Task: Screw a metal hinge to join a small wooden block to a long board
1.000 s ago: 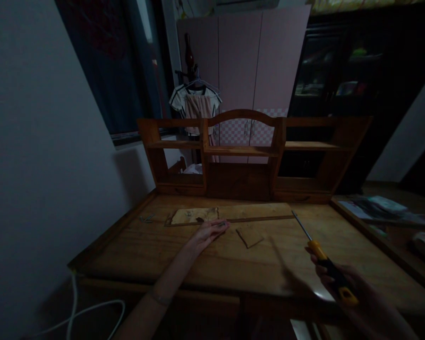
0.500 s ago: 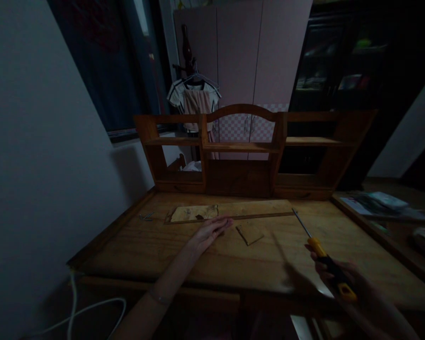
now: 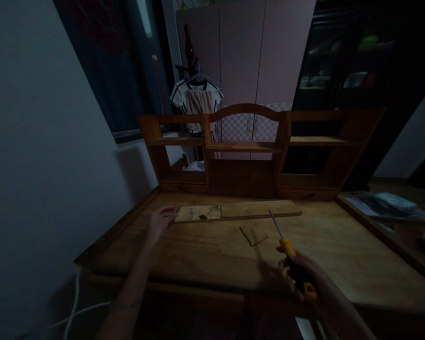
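Note:
My right hand (image 3: 297,271) is wrapped round a screwdriver (image 3: 286,245) with a yellow and black handle. Its metal shaft points up and left, the tip appearing near the right part of a long wooden board (image 3: 257,208); whether they touch I cannot tell. My left hand (image 3: 159,223) is at the board's left end, fingers stretched toward the right and slightly apart, partly hiding that end. Torn, pale, stained material covers the board's left part. Just beyond the left hand, small metal pieces (image 3: 146,215) are mostly hidden. A small thin square piece (image 3: 253,235) lies in front of the board.
The wooden desk (image 3: 205,257) carries a shelf unit (image 3: 242,147) along its back edge. A wall (image 3: 92,189) rises at the left, with a white cable (image 3: 76,297) below. Papers (image 3: 375,208) lie beyond the right rim. Clothes (image 3: 197,101) hang behind.
My left hand has moved left from the board's middle to its left end. My right hand has brought the screwdriver leftward, away from the board's right end. The view has shifted slightly.

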